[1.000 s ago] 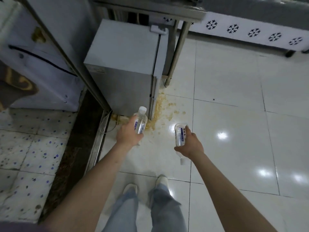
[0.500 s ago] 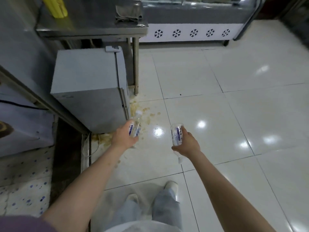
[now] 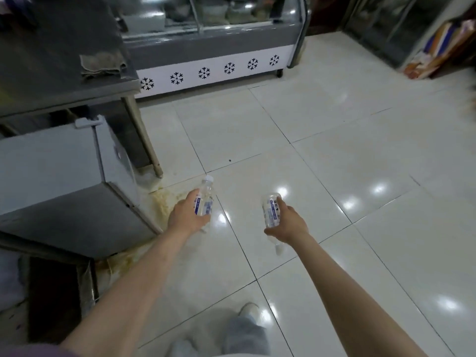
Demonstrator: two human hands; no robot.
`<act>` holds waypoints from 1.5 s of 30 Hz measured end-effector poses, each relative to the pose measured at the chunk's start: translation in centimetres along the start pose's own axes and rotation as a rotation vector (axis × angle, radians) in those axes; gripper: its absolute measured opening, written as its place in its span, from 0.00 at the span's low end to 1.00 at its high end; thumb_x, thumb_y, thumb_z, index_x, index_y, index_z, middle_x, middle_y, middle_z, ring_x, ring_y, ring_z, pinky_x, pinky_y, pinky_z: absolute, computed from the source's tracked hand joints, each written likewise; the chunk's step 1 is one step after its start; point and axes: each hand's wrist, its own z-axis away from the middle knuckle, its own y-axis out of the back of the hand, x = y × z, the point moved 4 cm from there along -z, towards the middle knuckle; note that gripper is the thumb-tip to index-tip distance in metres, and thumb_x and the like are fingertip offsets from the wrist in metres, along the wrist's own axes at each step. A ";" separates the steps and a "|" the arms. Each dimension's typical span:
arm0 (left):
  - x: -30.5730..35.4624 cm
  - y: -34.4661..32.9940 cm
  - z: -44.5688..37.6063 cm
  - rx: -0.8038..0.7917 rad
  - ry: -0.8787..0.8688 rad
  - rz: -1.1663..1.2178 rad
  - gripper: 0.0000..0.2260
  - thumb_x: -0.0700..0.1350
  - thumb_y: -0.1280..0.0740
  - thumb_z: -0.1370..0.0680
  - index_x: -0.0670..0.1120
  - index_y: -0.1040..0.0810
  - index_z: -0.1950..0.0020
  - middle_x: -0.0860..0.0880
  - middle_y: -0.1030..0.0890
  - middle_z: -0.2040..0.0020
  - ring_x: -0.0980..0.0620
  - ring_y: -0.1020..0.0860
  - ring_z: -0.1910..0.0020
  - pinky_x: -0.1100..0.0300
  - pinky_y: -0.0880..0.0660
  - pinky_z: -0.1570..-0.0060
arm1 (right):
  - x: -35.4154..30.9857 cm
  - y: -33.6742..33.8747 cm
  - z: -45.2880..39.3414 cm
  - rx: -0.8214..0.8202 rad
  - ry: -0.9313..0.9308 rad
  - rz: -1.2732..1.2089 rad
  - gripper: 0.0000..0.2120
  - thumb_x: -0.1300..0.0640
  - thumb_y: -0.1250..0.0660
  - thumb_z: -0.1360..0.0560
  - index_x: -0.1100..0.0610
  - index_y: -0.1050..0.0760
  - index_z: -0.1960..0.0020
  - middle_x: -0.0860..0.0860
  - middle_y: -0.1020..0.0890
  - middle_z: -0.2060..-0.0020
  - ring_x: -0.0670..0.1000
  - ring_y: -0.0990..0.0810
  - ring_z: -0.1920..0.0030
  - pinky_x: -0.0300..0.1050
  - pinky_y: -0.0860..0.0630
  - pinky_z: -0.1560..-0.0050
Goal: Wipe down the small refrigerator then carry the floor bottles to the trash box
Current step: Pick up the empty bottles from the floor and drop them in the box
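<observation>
Left hand (image 3: 186, 218) grasps a capped clear bottle (image 3: 204, 199), cap pointing far; right hand (image 3: 288, 222) grasps a second bottle (image 3: 271, 211), cap pointing near. Both hang above the tiled floor (image 3: 334, 176), right of the small refrigerator (image 3: 56, 176).

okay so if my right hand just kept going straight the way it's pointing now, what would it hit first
Probably nothing close. The right hand, gripping a bottle, points up the picture over open floor tiles. The first thing in that line looks like the display freezer at the far side, though depth is hard to judge.
</observation>
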 end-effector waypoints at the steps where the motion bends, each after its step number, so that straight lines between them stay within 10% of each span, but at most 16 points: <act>1: 1.4 -0.5 -0.5 0.000 -0.009 -0.007 0.32 0.51 0.28 0.31 0.54 0.36 0.30 0.46 0.23 0.43 0.44 0.25 0.45 0.57 0.29 0.49 | 0.9 1.0 -0.6 0.010 -0.003 -0.006 0.49 0.48 0.27 0.33 0.48 0.56 0.24 0.52 0.30 0.38 0.54 0.25 0.42 0.46 0.29 0.48; 45: 41.8 -10.9 -43.4 -0.169 -0.283 -0.071 0.33 0.47 0.26 0.32 0.53 0.35 0.29 0.46 0.23 0.40 0.45 0.25 0.42 0.58 0.29 0.49 | 13.5 29.7 -41.9 0.149 -0.256 -0.218 0.47 0.49 0.27 0.35 0.47 0.51 0.25 0.52 0.28 0.40 0.54 0.25 0.43 0.45 0.29 0.50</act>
